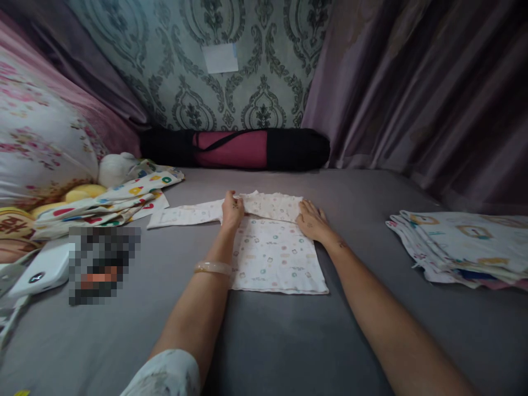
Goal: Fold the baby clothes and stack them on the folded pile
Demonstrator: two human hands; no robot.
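Observation:
A small white printed shirt (276, 256) lies flat on the grey sheet, one sleeve stretched out to the left and the other folded across its upper part. At the left shoulder, my left hand (232, 210) is closed on the cloth, its fingertips partly hidden. My right hand (312, 221) lies at the right shoulder edge, its fingers stretched out over the folded sleeve. A pale bangle is on my left wrist.
Folded cloths (466, 242) are stacked at the right. Patterned cloth (119, 203), a white device (43, 269) and a blurred object (101, 267) are on the left. A black and pink long bag (235, 148) lies along the wall.

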